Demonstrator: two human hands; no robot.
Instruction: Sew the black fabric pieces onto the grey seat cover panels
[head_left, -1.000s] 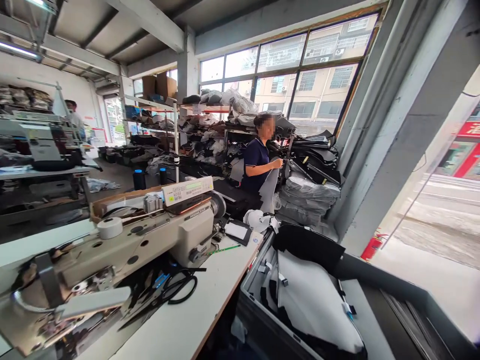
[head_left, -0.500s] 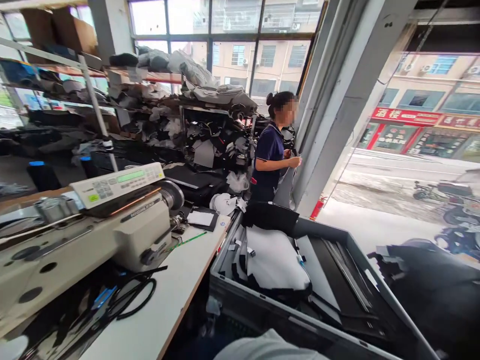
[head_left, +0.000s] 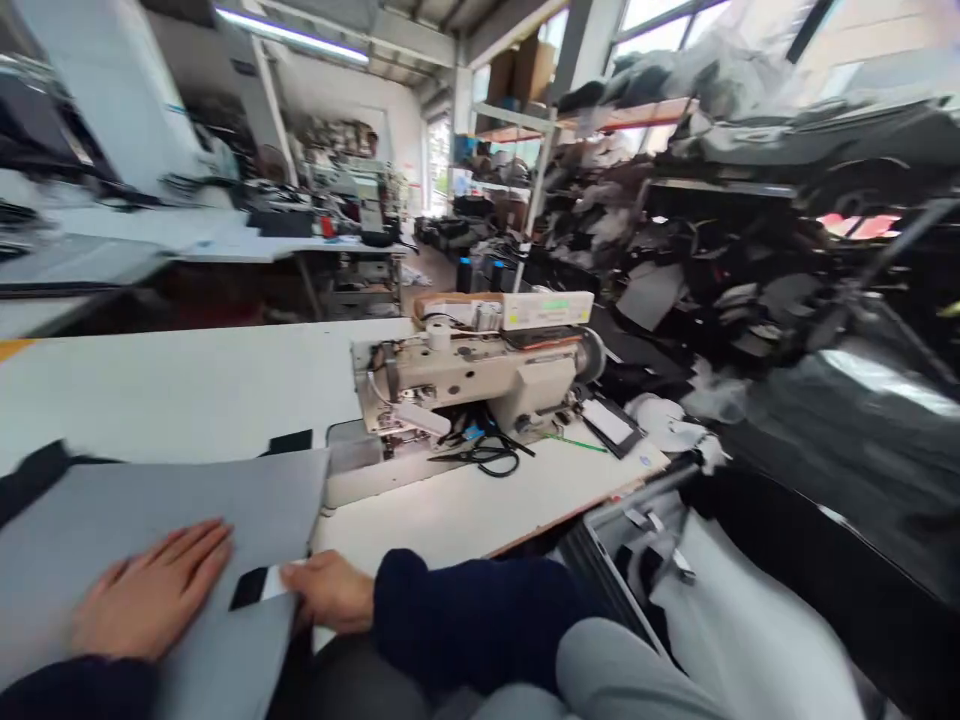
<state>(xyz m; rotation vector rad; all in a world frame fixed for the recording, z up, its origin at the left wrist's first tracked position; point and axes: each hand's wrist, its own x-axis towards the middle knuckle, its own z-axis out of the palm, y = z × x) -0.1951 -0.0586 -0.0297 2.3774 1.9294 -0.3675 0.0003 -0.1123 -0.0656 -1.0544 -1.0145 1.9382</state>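
Observation:
A grey fabric panel (head_left: 217, 500) with black edge pieces lies on the left part of the white table. My left hand (head_left: 154, 590) rests flat on it, fingers stretched out. At the panel's right edge my right hand (head_left: 330, 590) is closed in a pinch, its thumb over a small black and white tab (head_left: 259, 585); its other fingers are hidden beneath the edge. Just beyond the panel stands a sewing machine (head_left: 465, 375), its needle area to the right of the panel's far corner. Black-handled scissors (head_left: 491, 460) lie in front of the machine.
To my right is a grey crate (head_left: 622, 570) holding white and black pieces. A green stick (head_left: 574, 442) and a white card (head_left: 607, 422) lie on the tabletop (head_left: 420, 525). Shelves behind are heaped with material. Another worktable (head_left: 217, 245) stands at the back left.
The view has swung left from the window and crate to the sewing machine. Both my hands and the grey panel have come into sight. The other person is out of view.

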